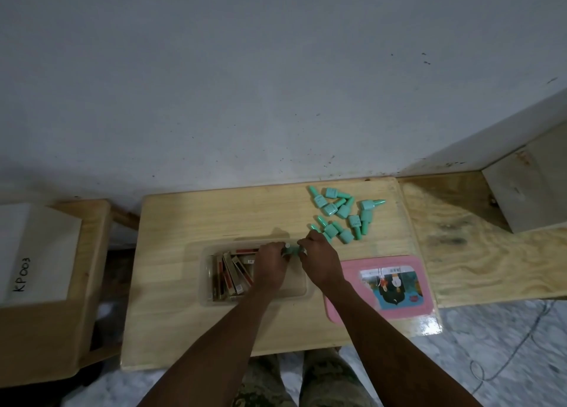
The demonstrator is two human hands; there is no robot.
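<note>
Both hands meet over the far rim of a clear plastic tray (302, 288) on the wooden table (171, 222). My left hand (271, 264) and my right hand (320, 260) together hold one small teal bottle (291, 250) between their fingertips. Several flat red and gold boxes (228, 273) stand packed in the tray's left half. A loose heap of several teal bottles (343, 214) lies on the table just beyond and to the right of my right hand.
A pink lid with a picture label (389, 287) lies right of the tray. A white box marked KP003 (33, 253) sits on a stool at left. A plywood bench (478, 247) with a grey box (534, 182) adjoins at right. The wall stands behind.
</note>
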